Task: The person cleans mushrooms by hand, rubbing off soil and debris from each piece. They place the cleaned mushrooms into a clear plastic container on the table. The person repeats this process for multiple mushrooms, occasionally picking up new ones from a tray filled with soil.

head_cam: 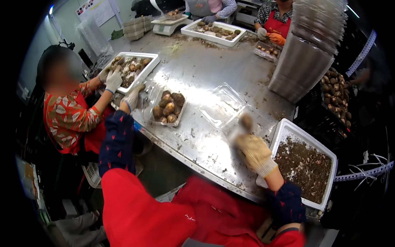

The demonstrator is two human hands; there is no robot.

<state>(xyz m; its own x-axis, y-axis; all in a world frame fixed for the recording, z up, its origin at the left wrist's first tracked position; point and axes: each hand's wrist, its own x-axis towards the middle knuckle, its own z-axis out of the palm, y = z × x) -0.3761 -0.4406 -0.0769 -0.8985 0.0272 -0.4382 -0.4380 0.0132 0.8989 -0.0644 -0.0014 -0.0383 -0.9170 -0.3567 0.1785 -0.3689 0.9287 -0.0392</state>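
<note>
My left hand (131, 98), in a pale work glove, is shut on a brown tuber beside the clear lid of a plastic punnet. That punnet (178, 123) holds several brown tubers, which look like taro. A yellowish knitted glove covers my right hand (252, 148), which has a blurred brown tuber (246, 122) at its fingertips, above an open clear plastic punnet (226, 102). Right of that hand lies a white foam tray (331, 173) with loose soil and small scraps in it.
At left, a co-worker (66, 120) handles tubers in a white tray (152, 66). Two more people stand across the metal table (197, 66), near another tray (213, 40), a scale (168, 27) and a small punnet (267, 55). Tall stacked plastic containers (304, 64) lean right, beside a crate of tubers (336, 92).
</note>
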